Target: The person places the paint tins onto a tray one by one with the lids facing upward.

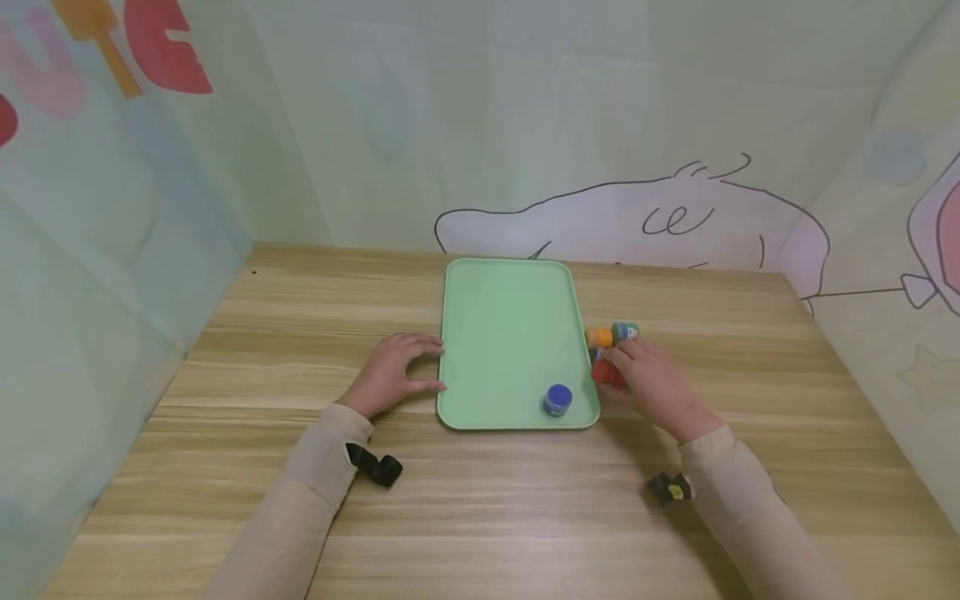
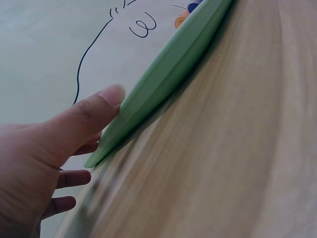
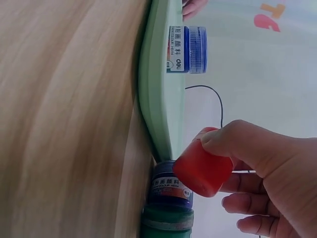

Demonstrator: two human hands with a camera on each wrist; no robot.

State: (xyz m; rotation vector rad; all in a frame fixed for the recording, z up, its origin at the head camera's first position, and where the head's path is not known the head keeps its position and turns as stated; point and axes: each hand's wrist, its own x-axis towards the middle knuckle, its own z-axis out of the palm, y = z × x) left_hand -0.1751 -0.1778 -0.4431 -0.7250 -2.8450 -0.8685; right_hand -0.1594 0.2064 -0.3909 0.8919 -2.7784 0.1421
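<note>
My right hand [image 1: 652,383] pinches a small red paint jar [image 3: 203,171] between thumb and fingers, just off the right edge of the green tray [image 1: 510,333]. In the right wrist view the red jar is tilted and overlaps a dark blue labelled jar [image 3: 171,188] beside the tray. On the tray's near right corner stands a blue-lidded paint jar [image 1: 558,400]. At the left rim, my left hand [image 1: 393,371] has its thumb and fingers spread, fingertips right at the edge.
Beyond my right hand, an orange jar [image 1: 600,337] and a green jar [image 1: 625,332] are close against the tray's right side. The wood-grain table [image 1: 480,517] meets a printed cloth backdrop [image 1: 360,142] at its far edge.
</note>
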